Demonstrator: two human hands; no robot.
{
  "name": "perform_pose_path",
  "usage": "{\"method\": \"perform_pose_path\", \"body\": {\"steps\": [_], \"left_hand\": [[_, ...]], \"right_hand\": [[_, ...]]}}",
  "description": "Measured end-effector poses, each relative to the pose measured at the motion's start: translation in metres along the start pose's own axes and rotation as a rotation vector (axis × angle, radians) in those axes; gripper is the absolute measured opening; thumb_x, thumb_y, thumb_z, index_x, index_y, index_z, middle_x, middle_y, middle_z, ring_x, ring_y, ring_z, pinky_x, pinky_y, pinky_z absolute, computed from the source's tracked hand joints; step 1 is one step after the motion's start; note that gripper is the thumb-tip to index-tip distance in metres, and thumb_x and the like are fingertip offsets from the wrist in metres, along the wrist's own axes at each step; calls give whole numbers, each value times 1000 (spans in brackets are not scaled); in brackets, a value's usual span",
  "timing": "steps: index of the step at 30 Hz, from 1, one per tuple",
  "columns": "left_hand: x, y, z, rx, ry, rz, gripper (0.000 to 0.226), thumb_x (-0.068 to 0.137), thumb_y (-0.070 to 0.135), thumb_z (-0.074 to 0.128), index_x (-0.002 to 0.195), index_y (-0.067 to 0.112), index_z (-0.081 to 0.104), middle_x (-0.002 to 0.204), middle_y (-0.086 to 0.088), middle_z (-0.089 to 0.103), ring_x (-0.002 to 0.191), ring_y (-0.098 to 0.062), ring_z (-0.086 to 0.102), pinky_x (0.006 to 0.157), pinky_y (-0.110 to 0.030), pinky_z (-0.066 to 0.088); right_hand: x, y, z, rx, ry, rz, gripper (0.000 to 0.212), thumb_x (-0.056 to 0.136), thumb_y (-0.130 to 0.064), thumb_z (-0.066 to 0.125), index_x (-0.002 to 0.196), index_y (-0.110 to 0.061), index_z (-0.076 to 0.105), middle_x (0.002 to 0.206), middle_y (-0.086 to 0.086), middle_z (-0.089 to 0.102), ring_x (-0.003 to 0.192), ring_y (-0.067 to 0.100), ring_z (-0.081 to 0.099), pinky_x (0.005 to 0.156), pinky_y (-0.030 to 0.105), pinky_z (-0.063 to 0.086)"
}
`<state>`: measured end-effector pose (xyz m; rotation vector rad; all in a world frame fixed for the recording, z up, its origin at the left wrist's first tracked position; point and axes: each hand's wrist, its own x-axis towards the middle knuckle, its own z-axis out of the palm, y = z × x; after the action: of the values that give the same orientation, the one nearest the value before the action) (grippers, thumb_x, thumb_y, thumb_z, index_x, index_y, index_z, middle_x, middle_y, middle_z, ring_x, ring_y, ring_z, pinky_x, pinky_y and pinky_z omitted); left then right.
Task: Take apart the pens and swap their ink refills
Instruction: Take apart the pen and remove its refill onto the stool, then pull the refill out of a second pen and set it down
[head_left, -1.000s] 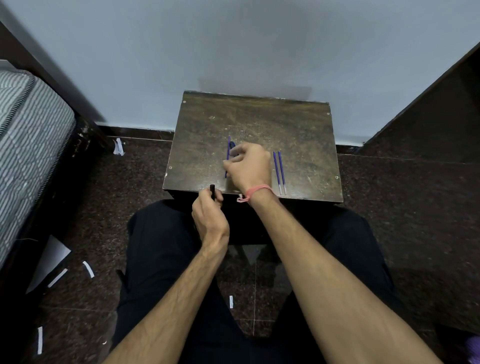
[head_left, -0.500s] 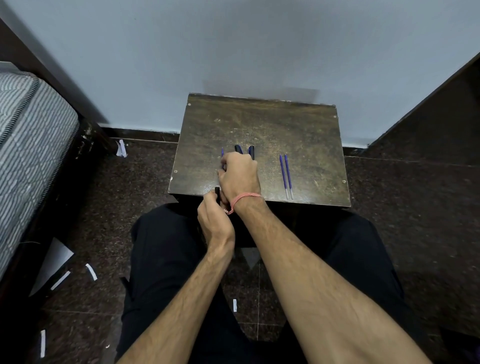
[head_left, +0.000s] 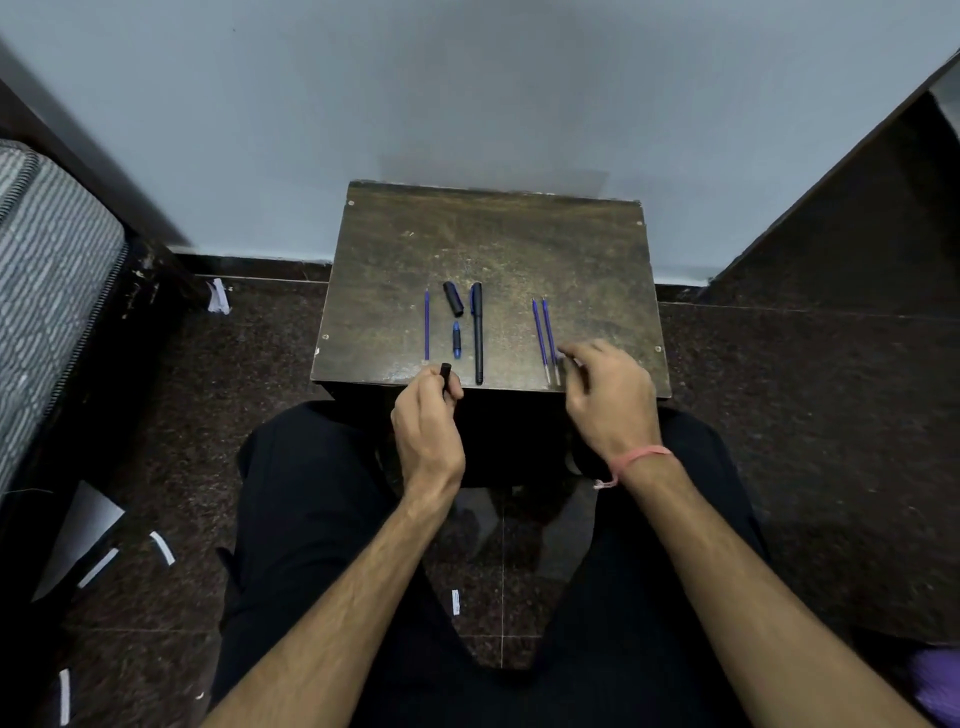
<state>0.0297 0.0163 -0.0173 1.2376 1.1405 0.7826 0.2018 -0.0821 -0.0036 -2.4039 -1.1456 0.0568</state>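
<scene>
On the small brown table (head_left: 519, 244) lie pen parts. A blue refill (head_left: 426, 326) is at the left, then a black cap (head_left: 453, 299) with a small blue tip piece (head_left: 456, 339) below it, then a whole black pen (head_left: 477, 332). Two more blue refills (head_left: 544, 335) lie side by side at the right. My left hand (head_left: 428, 431) holds a black pen barrel (head_left: 445, 373) upright at the table's front edge. My right hand (head_left: 608, 395) hovers over the lower ends of the two right refills, fingers apart and holding nothing.
A pale wall (head_left: 467, 104) stands behind the table. A striped mattress (head_left: 47, 270) is at the left and a dark panel (head_left: 857, 223) at the right. Paper scraps (head_left: 161, 548) lie on the dark tiled floor. My legs in black trousers are under the table's front.
My right hand has let go of the parts in the table's middle and moved right to the two refills. The cap, tip piece and black pen now lie uncovered. My left hand stays put.
</scene>
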Motion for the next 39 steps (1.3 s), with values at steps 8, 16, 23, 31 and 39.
{"method": "perform_pose_path", "body": {"steps": [8,16,23,31,39], "left_hand": [[-9,-6,7,83,-69,35,36,100,30,42,72,18,62,61,10,48,59,-9,41,57,-28,35],[-9,-8,3,112,-73,35,36,100,30,42,72,19,61,65,3,50,58,-6,40,55,-25,34],[-9,-10,3,69,-91,44,38,102,28,42,75,16,66,62,5,46,60,-8,42,57,-19,36],[-3,-18,8,-65,-239,-17,37,102,21,45,105,20,82,76,7,69,67,-5,53,60,-26,40],[-5,-20,10,-60,-349,10,24,113,5,61,129,17,74,109,-2,84,103,-18,77,93,-33,62]], "right_hand": [[-7,10,-3,-33,-64,-57,36,100,-12,61,129,-27,77,112,-5,72,103,23,62,81,35,54],[-9,13,-7,-27,-58,6,35,95,-8,62,123,-21,79,112,0,71,103,27,64,85,38,54],[-14,10,-10,-79,-69,-5,30,102,-22,64,129,-24,77,138,-2,69,119,27,59,91,41,59],[-14,11,-19,-219,-115,107,23,102,-35,68,103,-17,82,110,0,74,105,26,67,88,41,55],[-13,20,-20,-129,-130,243,18,92,-6,73,96,-20,84,100,6,80,98,32,75,87,37,60]]}}
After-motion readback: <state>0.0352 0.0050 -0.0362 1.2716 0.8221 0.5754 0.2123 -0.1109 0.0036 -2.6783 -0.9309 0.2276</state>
